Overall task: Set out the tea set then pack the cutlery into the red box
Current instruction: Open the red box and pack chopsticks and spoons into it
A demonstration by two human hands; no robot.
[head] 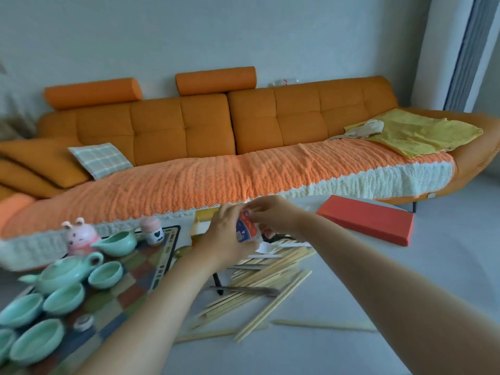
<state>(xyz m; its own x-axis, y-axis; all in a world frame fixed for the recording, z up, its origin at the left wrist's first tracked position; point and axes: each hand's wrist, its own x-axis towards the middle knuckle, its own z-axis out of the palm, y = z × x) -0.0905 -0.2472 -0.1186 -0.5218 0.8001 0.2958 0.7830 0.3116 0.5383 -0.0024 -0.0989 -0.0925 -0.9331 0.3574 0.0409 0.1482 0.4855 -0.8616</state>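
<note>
As the head view is the only one, all comes from it. The tea set seems already set out: the teapot (62, 274), the pitcher (119, 242) and several cups (63, 299) stand on the mat (135, 282) at the left, and the cups whose inside shows are empty.

The packing, I judge, is hardly begun. The chopsticks (270, 277) lie loose in a heap on the table (270, 355), between the mat and the right arm. A white spoon (266, 249) and a dark knife-like piece (243, 290) lie among them, and one stick lies apart, nearer to the person.

The red box (368, 221) lies flat at the far right, well apart from the heap. Only its closed top faces the camera, so I cannot tell what is inside, nor if it is the box or only its lid. Behind the hands a yellow edge (203, 215) shows, but it is mostly hidden.

Both hands are above the far end of the heap and together hold a small packet (244, 230) with red, blue and white print. The left hand (224, 234) wraps its fingers round it from the left. The right hand (273, 215) pinches its top in a narrow grip. What the packet holds I cannot tell.

What is left, as I judge, is to gather all the cutlery into the red box.
</note>
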